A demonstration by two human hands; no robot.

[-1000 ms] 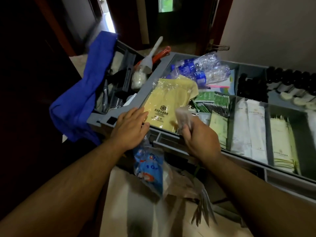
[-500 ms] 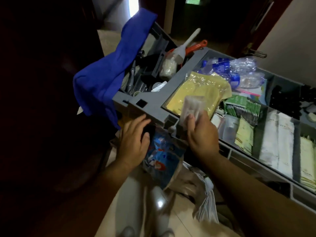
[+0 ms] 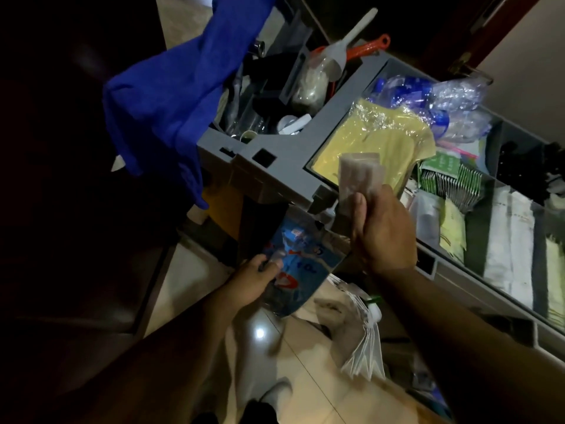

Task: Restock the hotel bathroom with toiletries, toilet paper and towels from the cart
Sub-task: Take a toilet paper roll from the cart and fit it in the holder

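Head view: the grey cart fills the frame, its compartments stocked, no bathroom in sight; I judge the task at the gathering stage, all placing left to do. The left hand has its grip closed round a blue printed bag hanging under the cart's corner. The right hand pinches a small clear packet in its grip above the cart's rim.

one blue cloth, one yellow packet, one printed bag.
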